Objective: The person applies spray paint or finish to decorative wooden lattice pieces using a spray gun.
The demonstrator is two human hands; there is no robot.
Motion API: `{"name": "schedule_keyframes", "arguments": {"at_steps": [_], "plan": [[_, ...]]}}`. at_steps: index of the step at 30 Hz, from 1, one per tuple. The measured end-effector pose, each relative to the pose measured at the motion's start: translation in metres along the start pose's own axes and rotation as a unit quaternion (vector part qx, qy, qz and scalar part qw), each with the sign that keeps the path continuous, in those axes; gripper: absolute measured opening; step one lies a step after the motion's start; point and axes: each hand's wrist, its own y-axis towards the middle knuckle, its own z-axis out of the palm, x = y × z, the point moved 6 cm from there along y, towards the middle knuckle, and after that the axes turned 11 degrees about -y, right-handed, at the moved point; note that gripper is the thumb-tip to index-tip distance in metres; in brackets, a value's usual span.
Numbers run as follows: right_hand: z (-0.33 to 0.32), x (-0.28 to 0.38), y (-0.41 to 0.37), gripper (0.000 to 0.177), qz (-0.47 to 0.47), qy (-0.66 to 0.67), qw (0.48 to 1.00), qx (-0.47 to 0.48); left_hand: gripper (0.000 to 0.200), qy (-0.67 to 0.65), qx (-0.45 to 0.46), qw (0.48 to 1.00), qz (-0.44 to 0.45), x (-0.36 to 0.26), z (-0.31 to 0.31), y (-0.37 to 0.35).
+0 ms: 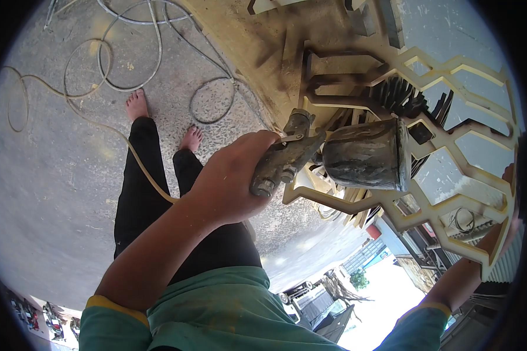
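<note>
**Q:** What is the setting?

**A:** A grey speckled concrete floor [52, 175] fills the left of the frame, with pale looped hoses [129, 58] at upper left. A cream-yellow lattice panel with honeycomb cut-outs [445, 228] spans the right.

**Q:** And the hands?

**A:** The left hand [234, 181] rises from lower left to centre, fingers wrapped tight round the grip of a grimy grey metal spray gun with a cylindrical cup [310, 153], just beside the panel. The right hand [509, 175] reaches the panel's right edge. I cannot tell how its fingers sit.
</note>
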Motion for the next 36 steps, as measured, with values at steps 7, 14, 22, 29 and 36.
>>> {"name": "schedule_keyframes", "arguments": {"at_steps": [7, 14, 22, 29, 36], "plan": [[0.002, -0.003, -0.016, 0.056, 0.021, 0.012, 1.0, -0.011, 0.046, -0.015, 0.038, 0.998, -0.057, 0.005, 0.002, 0.015], [0.004, -0.008, -0.027, 0.055, 0.037, 0.022, 0.999, -0.019, 0.041, -0.021, 0.027, 0.999, -0.042, 0.011, 0.004, 0.014], [0.003, -0.011, -0.034, 0.054, 0.054, 0.029, 0.998, -0.024, 0.038, -0.037, 0.024, 0.999, -0.032, 0.007, 0.002, 0.02], [0.001, -0.013, -0.039, 0.053, 0.059, 0.033, 0.997, -0.028, 0.038, -0.031, 0.042, 0.997, -0.06, 0.008, 0.002, 0.023], [-0.001, -0.013, -0.039, 0.051, 0.066, 0.034, 0.997, -0.038, 0.044, -0.012, 0.064, 0.995, -0.071, 0.008, 0.002, 0.024]]}}
